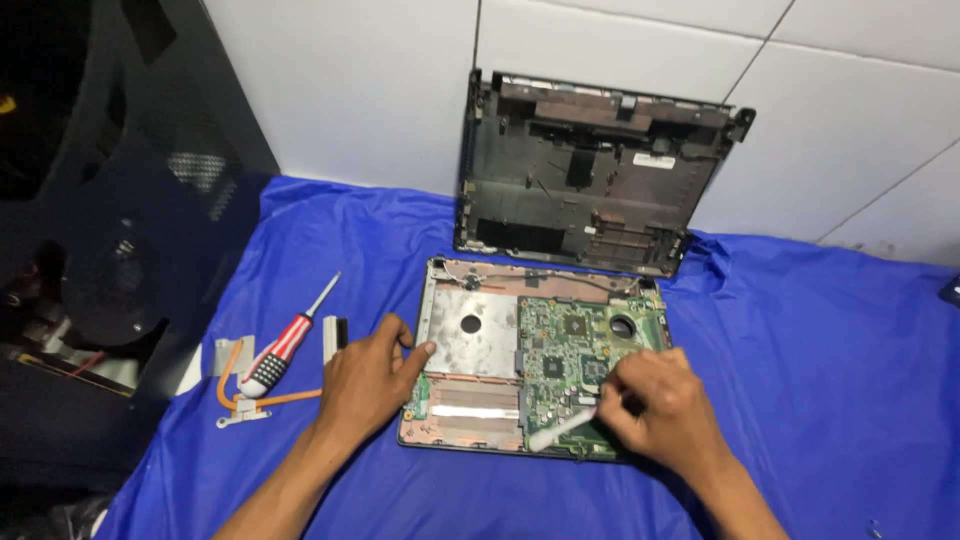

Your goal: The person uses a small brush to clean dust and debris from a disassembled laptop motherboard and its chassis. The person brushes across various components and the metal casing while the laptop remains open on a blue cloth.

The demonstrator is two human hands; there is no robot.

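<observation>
The right hand (pixel 660 405) hid whatever its fingertips touched on the green circuit board (pixel 585 345); it was curled around a thin white tool (pixel 560 430), wrist bent down. The left hand (pixel 370 380), loosely open and holding nothing, braced its thumb on the left edge of the opened laptop base (pixel 465 340), which lay on the blue cloth (pixel 800 380). A red-handled screwdriver (pixel 285 345) lay just beside it.
</observation>
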